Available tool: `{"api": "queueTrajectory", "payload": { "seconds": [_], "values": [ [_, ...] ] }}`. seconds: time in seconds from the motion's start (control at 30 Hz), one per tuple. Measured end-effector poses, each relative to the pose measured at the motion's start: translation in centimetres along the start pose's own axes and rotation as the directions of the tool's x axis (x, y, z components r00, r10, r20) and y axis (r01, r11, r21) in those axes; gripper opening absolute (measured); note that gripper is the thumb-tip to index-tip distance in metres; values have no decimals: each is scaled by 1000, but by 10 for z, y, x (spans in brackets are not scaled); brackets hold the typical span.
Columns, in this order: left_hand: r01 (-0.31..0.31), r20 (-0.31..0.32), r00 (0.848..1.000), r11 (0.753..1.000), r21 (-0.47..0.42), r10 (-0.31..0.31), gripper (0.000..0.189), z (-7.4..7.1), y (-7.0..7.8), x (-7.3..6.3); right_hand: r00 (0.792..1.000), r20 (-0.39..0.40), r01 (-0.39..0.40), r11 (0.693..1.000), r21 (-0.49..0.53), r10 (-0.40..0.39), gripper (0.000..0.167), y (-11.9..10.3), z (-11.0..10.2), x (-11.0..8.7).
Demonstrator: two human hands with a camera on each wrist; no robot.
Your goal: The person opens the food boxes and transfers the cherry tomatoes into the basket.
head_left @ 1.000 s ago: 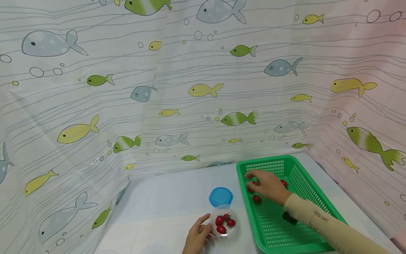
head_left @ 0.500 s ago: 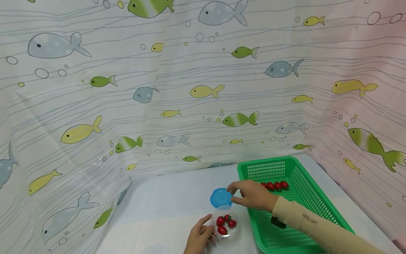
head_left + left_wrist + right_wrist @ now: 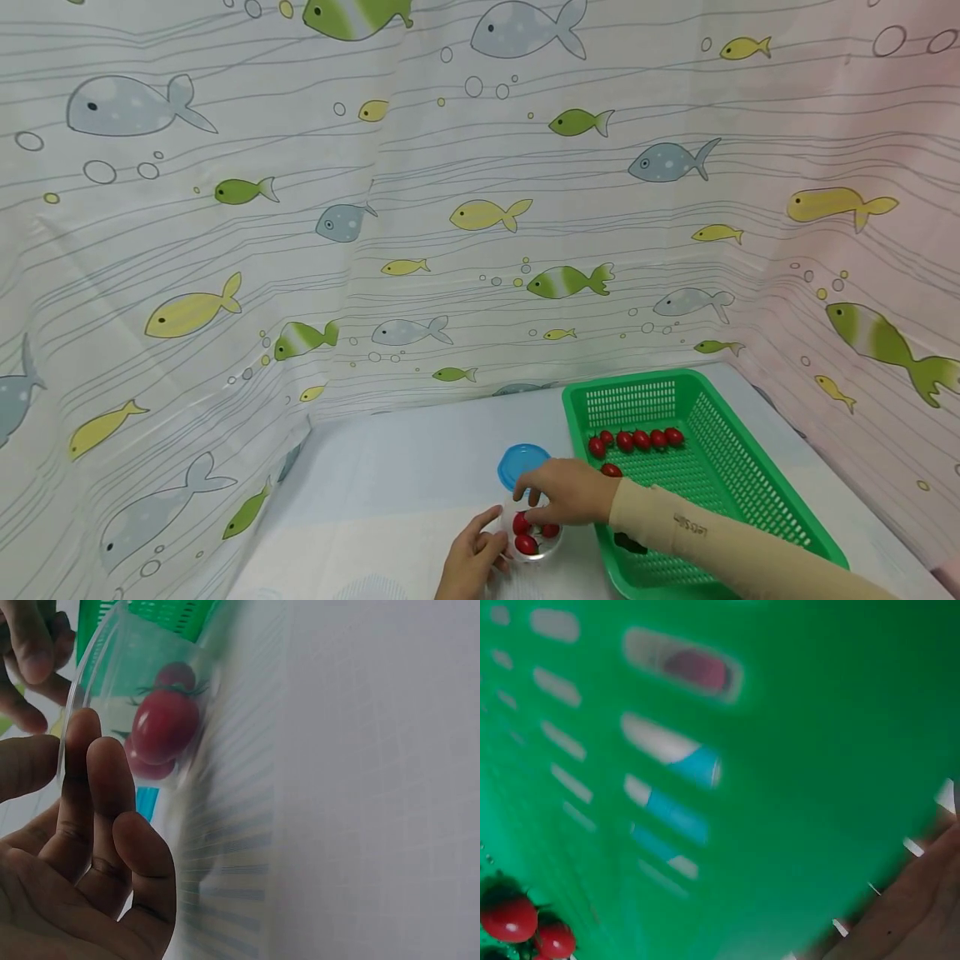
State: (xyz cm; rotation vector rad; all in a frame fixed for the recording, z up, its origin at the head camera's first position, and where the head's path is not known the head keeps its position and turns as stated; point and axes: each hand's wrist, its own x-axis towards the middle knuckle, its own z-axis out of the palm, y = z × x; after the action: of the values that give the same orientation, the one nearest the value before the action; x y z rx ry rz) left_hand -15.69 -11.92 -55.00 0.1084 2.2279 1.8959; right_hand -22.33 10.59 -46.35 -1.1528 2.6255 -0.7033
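A clear round plastic container (image 3: 542,553) with several cherry tomatoes (image 3: 527,544) stands on the table. My left hand (image 3: 471,557) holds its left side; in the left wrist view the thumb and fingers (image 3: 111,776) pinch the rim. Above the container is my right hand (image 3: 570,492), fingers pointing down and bent, with no tomato visible between them. The left wrist view shows those fingers apart, just outside the rim. A blue lid (image 3: 522,463) lies behind the container, partly covered by the right hand.
To the right sits a green perforated basket (image 3: 705,500). Several tomatoes (image 3: 641,440) line its far end, and another tomato (image 3: 611,471) lies by the left wall. Its wall fills most of the right wrist view. A fish-print curtain (image 3: 480,250) surrounds the table.
My right hand has moved left and toward me, from over the tomatoes in the basket, past the lid, to above the container. My left hand stays at the container.
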Motion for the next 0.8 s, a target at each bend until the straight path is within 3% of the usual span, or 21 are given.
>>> {"api": "queueTrajectory", "payload": {
  "seconds": [0.3, 0.8],
  "values": [
    [23, -11, 1000, 1000, 18, -23, 54, 0, 0, 1, 992, 116, -38, 999, -22, 40, 23, -2, 12, 4],
    [14, -27, 1000, 1000, 7, -13, 53, 2, 1, -1, 961, 262, 89, 996, -7, -84, 17, 6, 23, 4]
  ]
}}
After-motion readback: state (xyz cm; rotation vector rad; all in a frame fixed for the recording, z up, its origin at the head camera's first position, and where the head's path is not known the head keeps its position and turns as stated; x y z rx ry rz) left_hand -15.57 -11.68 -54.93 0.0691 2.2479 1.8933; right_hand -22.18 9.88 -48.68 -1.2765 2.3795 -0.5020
